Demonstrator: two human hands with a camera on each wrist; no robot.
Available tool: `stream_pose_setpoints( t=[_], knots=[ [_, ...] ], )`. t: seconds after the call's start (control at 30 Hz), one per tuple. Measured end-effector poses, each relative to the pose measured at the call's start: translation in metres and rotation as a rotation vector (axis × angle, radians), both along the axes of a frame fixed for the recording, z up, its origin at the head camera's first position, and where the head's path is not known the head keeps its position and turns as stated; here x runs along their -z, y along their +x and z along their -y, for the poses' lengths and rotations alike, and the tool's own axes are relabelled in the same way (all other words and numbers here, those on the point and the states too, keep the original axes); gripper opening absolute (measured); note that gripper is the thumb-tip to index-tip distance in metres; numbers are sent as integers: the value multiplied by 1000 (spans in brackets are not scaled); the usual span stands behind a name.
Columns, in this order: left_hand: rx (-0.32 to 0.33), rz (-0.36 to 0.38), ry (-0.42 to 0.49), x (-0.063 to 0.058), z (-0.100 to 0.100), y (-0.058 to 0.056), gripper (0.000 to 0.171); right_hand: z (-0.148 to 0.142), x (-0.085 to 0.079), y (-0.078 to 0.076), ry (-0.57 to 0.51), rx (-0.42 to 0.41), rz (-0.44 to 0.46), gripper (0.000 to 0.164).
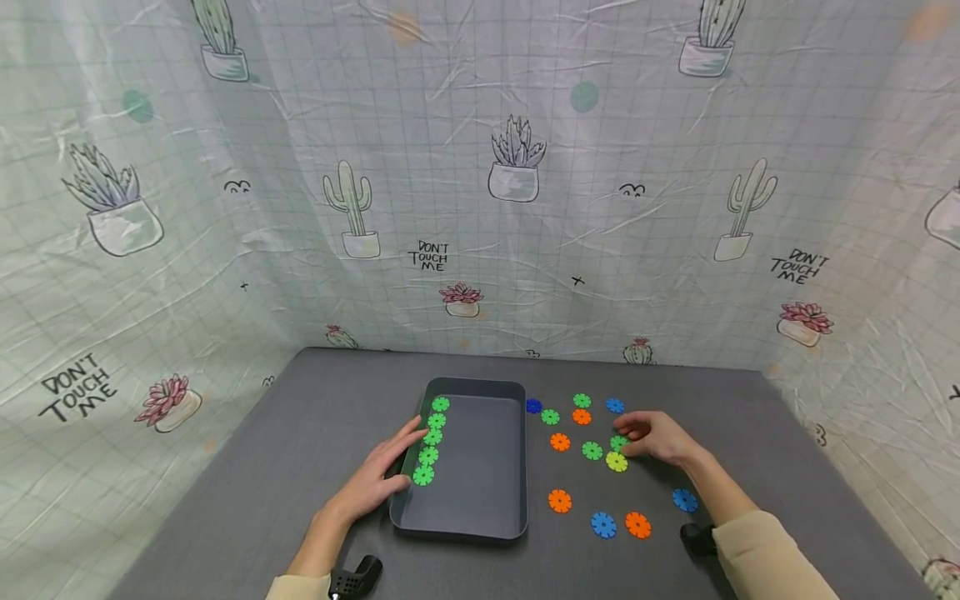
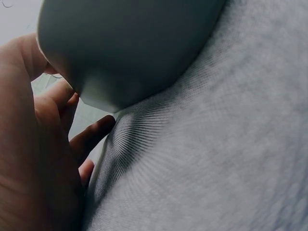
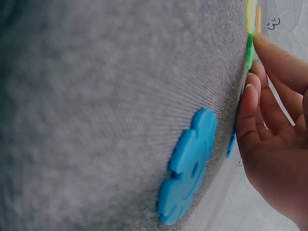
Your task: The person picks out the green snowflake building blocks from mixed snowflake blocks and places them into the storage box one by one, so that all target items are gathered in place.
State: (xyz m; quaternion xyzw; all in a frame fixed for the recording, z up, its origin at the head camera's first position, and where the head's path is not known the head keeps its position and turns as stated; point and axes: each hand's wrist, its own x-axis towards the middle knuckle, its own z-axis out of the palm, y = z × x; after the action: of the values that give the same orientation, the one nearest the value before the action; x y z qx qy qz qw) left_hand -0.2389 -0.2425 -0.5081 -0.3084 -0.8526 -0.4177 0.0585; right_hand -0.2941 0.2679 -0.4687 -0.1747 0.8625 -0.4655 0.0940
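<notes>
Green disc (image 1: 619, 443) | on tabletop (image 1: 720, 400), nearer right edge than left | looks like pick-up step tbh | touching it with right hand (image 1: 658, 437), can't tell if pinched | resting loose left hand (image 1: 369, 485) at left edge of tray (image 1: 480, 467) | probably needs firm pinch, then lift traywards

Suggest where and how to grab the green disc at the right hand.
I'd pinch the notched rim of the green disc, coming from the right, with thumb and fingertip on opposite edges; the right hand is on that side. It lies flat and thin, so the edge likely grips best. The yellow disc crowds its near side, so probably avoid that approach.
</notes>
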Motion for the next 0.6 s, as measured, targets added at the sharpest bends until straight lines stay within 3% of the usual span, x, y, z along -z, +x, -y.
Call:
stream_pose_setpoints(
  t=[0.6],
  knots=[
    [-11,11,4,0,-1,0,69,5,2,1,47,23,-3,35]
  ],
)
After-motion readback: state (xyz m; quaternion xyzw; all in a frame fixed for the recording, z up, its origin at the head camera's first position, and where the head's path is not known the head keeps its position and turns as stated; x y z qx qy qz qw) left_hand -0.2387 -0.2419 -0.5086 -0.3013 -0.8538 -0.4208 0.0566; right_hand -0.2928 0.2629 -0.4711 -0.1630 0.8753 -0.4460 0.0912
